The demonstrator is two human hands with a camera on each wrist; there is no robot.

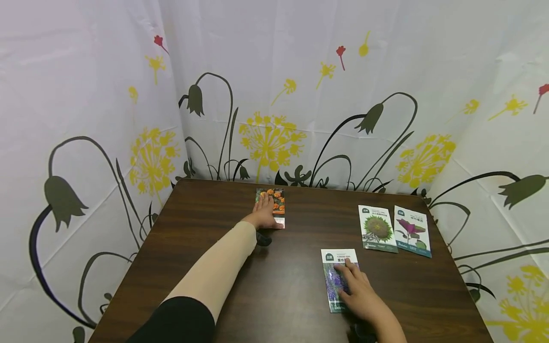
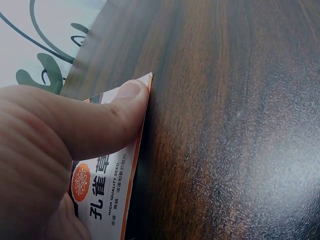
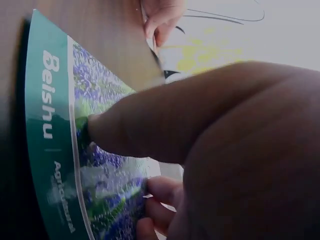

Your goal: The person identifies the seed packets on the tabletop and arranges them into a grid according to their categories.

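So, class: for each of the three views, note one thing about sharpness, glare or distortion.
Head view: sharp, but the wide lens bows the table edges. Left wrist view: soft glare on the wood, the thumb slightly blurred. Right wrist view: the right hand is a dark, unfocused mass against a washed-out backdrop.

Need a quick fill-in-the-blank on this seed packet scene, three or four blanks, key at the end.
1. The left hand rests on the seed packet printed with ____ flowers.
2. The right hand presses on the teal-edged seed packet with ____ flowers.
3. At the right of the dark wooden table, the sunflower seed packet lies beside the packet with a magenta plant, making ____ packets on the table in all.
4. The curtain behind the table is white with yellow, red and dark ____ printed on it.

Missing words: orange; purple; four; flowers
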